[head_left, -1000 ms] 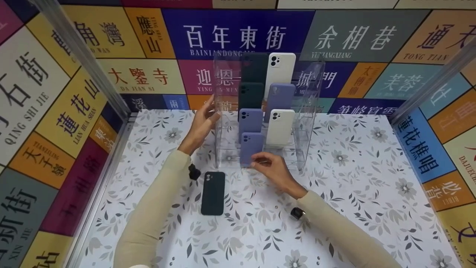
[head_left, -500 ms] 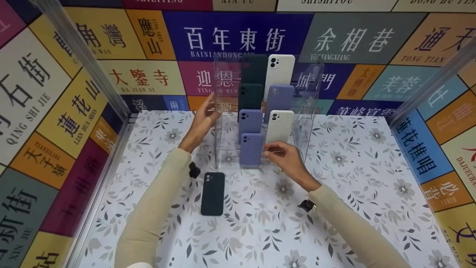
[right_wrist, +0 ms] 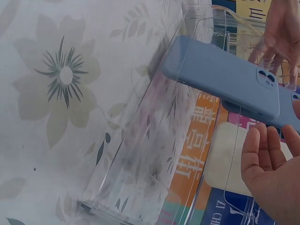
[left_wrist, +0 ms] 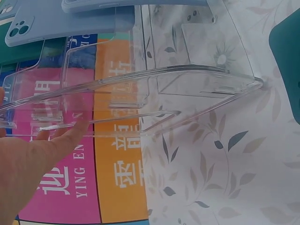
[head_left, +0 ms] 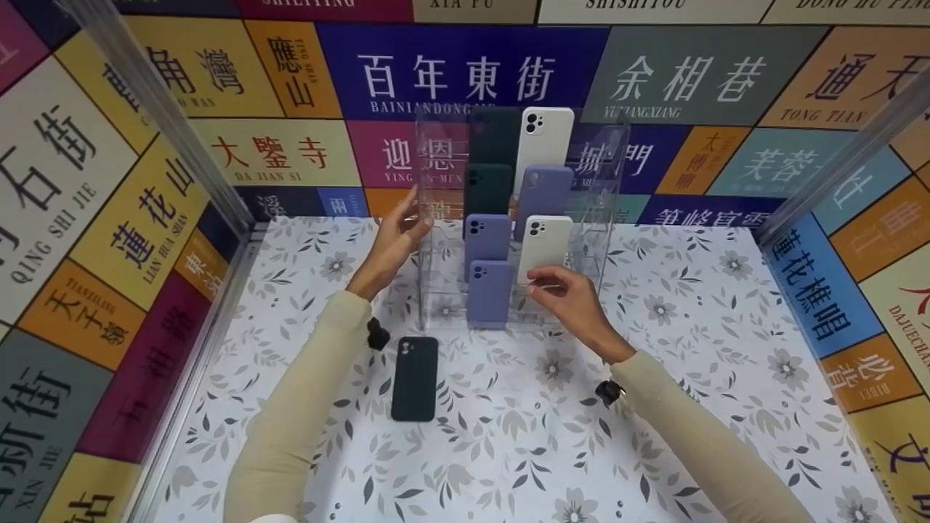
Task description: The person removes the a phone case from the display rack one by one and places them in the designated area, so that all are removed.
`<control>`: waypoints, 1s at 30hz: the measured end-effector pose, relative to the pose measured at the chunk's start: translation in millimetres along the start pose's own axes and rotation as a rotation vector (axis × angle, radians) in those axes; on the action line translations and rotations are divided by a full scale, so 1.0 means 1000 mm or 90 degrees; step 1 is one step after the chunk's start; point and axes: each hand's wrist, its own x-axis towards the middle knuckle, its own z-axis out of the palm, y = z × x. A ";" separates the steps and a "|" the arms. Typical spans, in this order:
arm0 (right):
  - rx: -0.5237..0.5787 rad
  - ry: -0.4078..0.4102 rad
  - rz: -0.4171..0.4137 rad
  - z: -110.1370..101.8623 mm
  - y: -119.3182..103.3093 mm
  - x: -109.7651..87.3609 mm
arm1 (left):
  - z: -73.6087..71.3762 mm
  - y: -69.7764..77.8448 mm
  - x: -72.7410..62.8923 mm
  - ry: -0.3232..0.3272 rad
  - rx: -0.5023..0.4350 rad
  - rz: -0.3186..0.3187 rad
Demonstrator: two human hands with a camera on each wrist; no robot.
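Note:
In the head view my left hand rests with extended fingers against the left side panel of a clear acrylic display stand. My right hand holds nothing; its loosely bent fingers overlap the lower part of a white phone case. To its left, a light purple phone case stands upright in the lowest tier. Another purple case is right behind it. In the right wrist view, the right fingers hang close to the front purple case. A dark green case lies flat on the table.
Higher tiers hold two dark green cases, one of them the rear case, a purple case and a white case. Sign-printed walls enclose the floral-covered table at the back and both sides.
My right hand has let go of the front purple case's lower right side and moved right and slightly back, over the white case. My left hand stays at the stand's side.

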 end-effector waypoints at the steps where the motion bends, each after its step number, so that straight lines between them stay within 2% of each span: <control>1: -0.003 0.000 0.002 -0.001 0.000 0.001 | 0.000 0.000 0.000 0.001 -0.001 0.000; 12: -0.021 -0.011 0.006 0.002 0.004 0.013 | 0.001 0.000 0.000 0.017 -0.005 0.000; 18: -0.023 -0.020 -0.006 0.007 0.007 0.018 | 0.000 -0.001 0.000 0.014 -0.010 -0.002; 23: -0.036 -0.024 0.000 0.012 0.004 0.020 | 0.000 -0.001 0.000 0.002 -0.031 0.013; 30: -0.052 -0.022 0.003 0.020 0.002 0.024 | 0.001 -0.002 -0.001 0.004 -0.029 0.021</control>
